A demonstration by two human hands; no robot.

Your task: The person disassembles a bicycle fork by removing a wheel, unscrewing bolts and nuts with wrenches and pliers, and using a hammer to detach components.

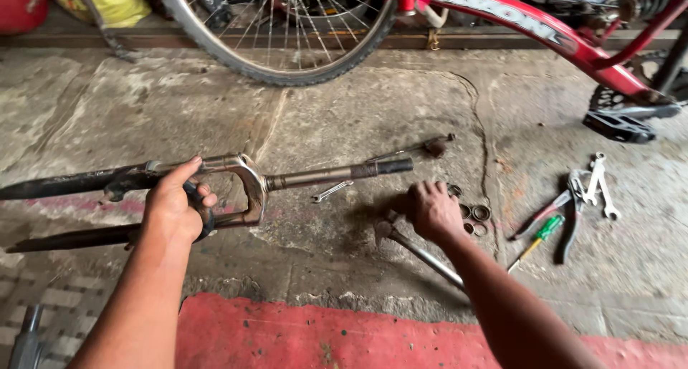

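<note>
A removed fork (236,186) is gripped by the left hand (175,204), while loose rings (476,215) beside it are touched by the half-curled right hand (433,210).

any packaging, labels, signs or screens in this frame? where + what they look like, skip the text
Frame decal: top right, on the sloping tube of the red bicycle frame; long strip of white block lettering on red.
Yellow bag: top left corner, behind the wheel; soft, crumpled, plain yellow, no print readable.
No signs or screens in view.
</note>
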